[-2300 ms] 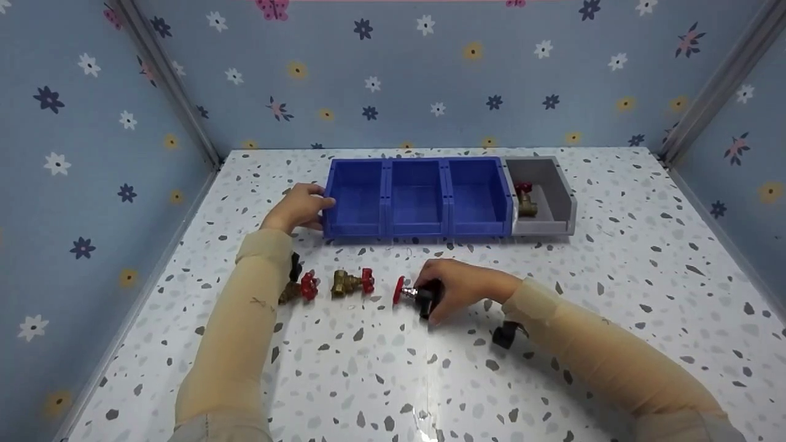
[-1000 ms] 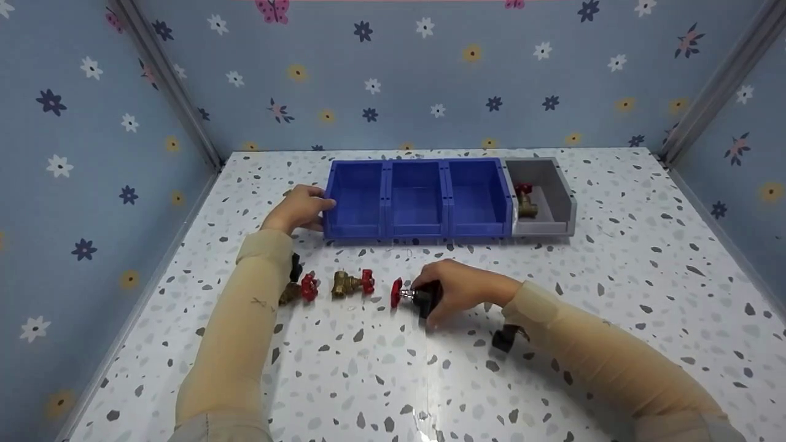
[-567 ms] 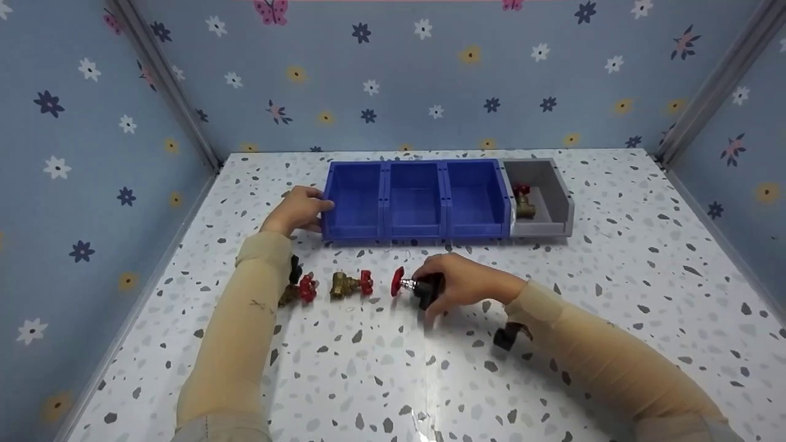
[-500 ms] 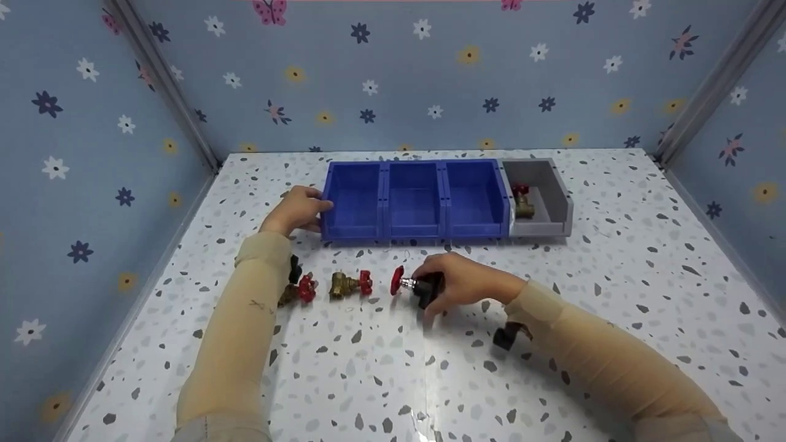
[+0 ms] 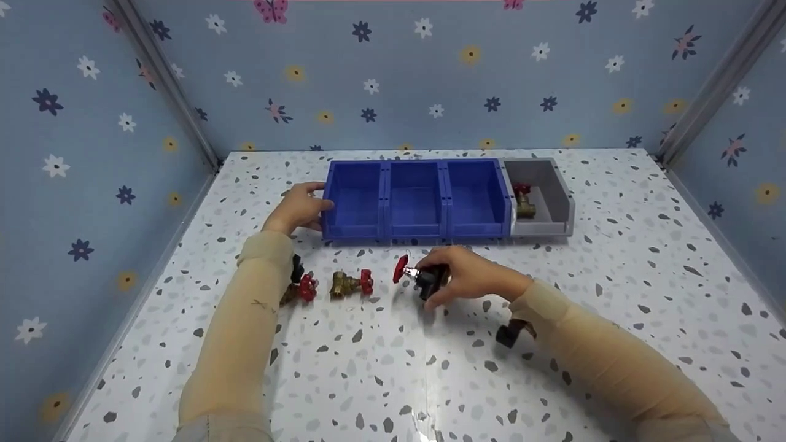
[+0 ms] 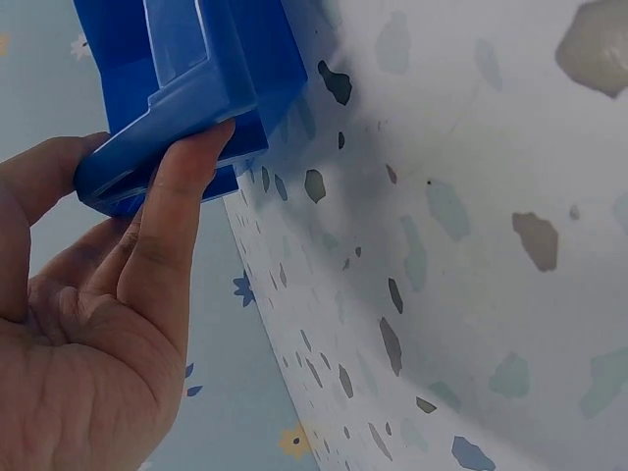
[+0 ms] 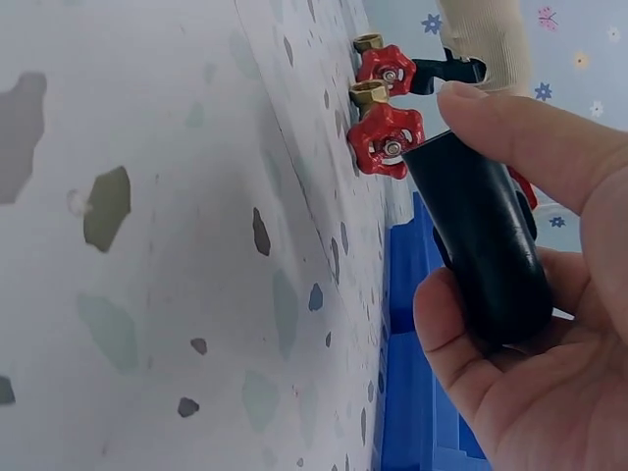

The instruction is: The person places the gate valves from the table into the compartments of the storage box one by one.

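My right hand point(image 5: 470, 275) grips a black-bodied valve with a red handwheel point(image 5: 401, 269), which points left and tilts upward. In the right wrist view the black body point(image 7: 481, 235) lies between thumb and fingers. My left hand point(image 5: 298, 207) holds the left side wall of the leftmost blue bin point(image 5: 355, 231), thumb over the rim; the left wrist view shows the fingers against the bin's wall point(image 6: 235, 59). To the left of the held valve lie a brass valve with a red handwheel point(image 5: 347, 284) and another brass valve point(image 5: 301, 290), partly behind my left sleeve.
Three blue bins and one grey bin point(image 5: 543, 229) stand joined in a row at the back. A brass valve with a red handwheel point(image 5: 525, 205) lies in the grey one. A black fitting point(image 5: 508, 334) shows by my right sleeve, another point(image 5: 297, 268) by the left.
My right hand has raised the black valve a little and moved it toward the bins, its handwheel tipping upward. The left hand has stayed at the bin.
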Demonstrator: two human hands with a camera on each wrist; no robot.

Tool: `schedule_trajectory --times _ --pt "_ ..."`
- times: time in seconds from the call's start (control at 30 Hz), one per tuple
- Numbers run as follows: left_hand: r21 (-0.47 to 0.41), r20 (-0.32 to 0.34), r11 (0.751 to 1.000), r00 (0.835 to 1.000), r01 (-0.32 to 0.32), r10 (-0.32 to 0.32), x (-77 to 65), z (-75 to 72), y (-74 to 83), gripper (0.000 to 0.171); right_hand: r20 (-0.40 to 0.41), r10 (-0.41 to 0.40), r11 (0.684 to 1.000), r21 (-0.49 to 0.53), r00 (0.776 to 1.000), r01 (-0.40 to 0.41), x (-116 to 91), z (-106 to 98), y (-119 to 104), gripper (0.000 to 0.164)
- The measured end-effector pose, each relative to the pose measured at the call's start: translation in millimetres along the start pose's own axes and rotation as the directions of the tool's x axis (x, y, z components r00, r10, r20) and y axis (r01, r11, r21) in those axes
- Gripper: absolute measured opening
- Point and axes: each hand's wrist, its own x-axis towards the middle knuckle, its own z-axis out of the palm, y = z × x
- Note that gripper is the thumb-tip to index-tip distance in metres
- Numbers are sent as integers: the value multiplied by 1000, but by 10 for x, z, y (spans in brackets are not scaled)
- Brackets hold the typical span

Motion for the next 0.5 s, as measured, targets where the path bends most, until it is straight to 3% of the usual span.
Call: schedule_trajectory --times 0.5 --pt "-6 -26 1000 1000 6 -7 56 0 -10 61 -106 -2 999 35 994 5 1 -89 25 70"
